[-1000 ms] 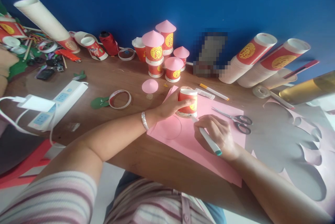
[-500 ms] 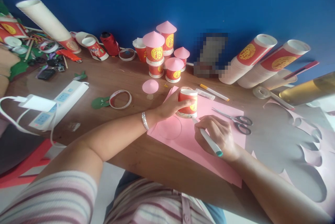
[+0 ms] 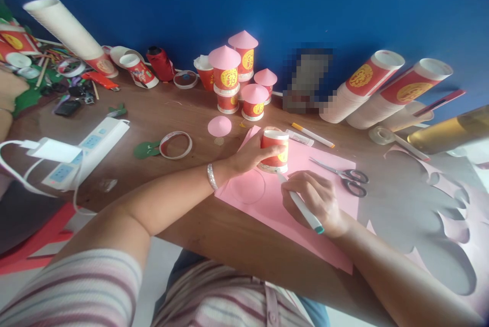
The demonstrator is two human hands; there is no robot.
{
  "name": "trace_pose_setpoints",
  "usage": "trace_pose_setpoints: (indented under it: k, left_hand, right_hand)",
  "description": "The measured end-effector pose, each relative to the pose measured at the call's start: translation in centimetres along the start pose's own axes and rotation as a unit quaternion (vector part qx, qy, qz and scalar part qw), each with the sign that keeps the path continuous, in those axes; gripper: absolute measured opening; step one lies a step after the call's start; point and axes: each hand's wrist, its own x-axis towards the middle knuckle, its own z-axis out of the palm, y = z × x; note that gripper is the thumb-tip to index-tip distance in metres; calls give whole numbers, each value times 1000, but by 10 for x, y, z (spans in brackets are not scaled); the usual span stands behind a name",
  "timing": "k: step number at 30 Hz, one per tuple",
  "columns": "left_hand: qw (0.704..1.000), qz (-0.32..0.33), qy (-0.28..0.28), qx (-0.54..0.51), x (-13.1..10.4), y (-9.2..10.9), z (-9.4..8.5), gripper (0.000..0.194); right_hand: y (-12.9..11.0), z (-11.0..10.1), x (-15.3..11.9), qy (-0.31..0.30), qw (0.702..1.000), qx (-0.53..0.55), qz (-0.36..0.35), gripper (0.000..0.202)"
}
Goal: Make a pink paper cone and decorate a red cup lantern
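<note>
Left grip [image 3: 247, 158] is clasping a cup [image 3: 275, 140], right grip [image 3: 316, 198] is pinching a marker [image 3: 306, 212] beside it, one circle [image 3: 247, 187] showing on pink paper [image 3: 269, 206], another perhaps unfinished.

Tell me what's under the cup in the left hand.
Pink paper shows beside the base of the red cup, which the left hand grips. The cup itself covers whatever is directly beneath, so any marks there cannot be seen.

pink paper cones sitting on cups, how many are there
4, clustered by the blue wall: the left cone, the back cone just behind it, the right cone and the front cone nearest the camera. Others behind could be hidden.
</note>
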Motion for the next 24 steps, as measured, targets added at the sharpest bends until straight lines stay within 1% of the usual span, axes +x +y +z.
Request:
trace_pose_setpoints:
  k: [6, 10, 14, 19, 24]
  left_hand:
    - [1000, 1, -6, -6, 0, 1, 0, 34]
    - [999, 5, -9, -31, 0, 0, 2, 37]
    - [999, -5, -11, -51, 0, 1, 3, 42]
    - [998, -11, -18, -52, -1, 2, 3, 41]
    - [998, -22, -20, -58, -2, 1, 3, 45]
  right_hand:
    - [-1, -2, 2, -29, 1000, -4, 9, 22]
    - [-1, -4, 3, -33, 999, -4, 14, 22]
    - [0, -4, 4, -41, 999, -7, 9, 22]
    - [0, -4, 3, -43, 999, -15, 13, 23]
    - [1, -3, 3, -44, 999, -11, 8, 24]
